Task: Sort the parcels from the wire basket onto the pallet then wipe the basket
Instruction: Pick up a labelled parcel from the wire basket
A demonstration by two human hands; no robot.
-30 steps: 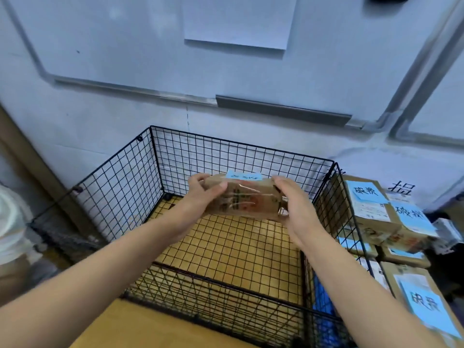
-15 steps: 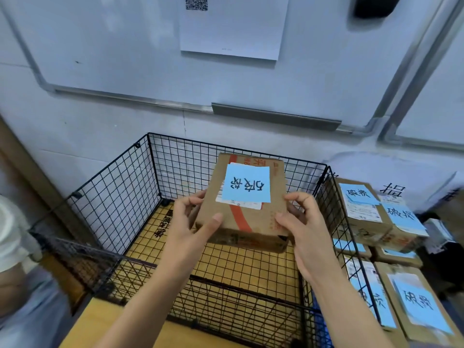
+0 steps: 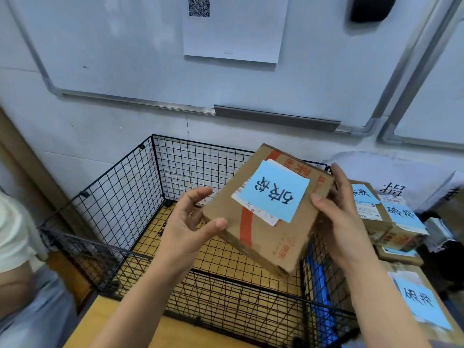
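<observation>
I hold a brown cardboard parcel [image 3: 263, 237] with a blue handwritten label and red tape above the right half of the black wire basket [image 3: 120, 197]. My left hand [image 3: 185, 227] grips its near left corner, thumb on top. My right hand [image 3: 336, 219] holds its right edge, fingers curled behind. The parcel is tilted, label facing me. Inside the basket I see only the wooden surface showing through its mesh floor. To the right, several parcels with blue labels [image 3: 391, 217] are stacked; what they rest on is hidden.
A white wall with whiteboards and a taped sheet [image 3: 233, 31] stands right behind the basket. Another person in a white top [image 3: 15, 247] is at the left edge. A wooden surface [image 3: 105, 322] lies in front of the basket.
The parcel rose out of the basket, turned label-up toward me, then shifted right and rotated clockwise. Both hands kept hold of it.
</observation>
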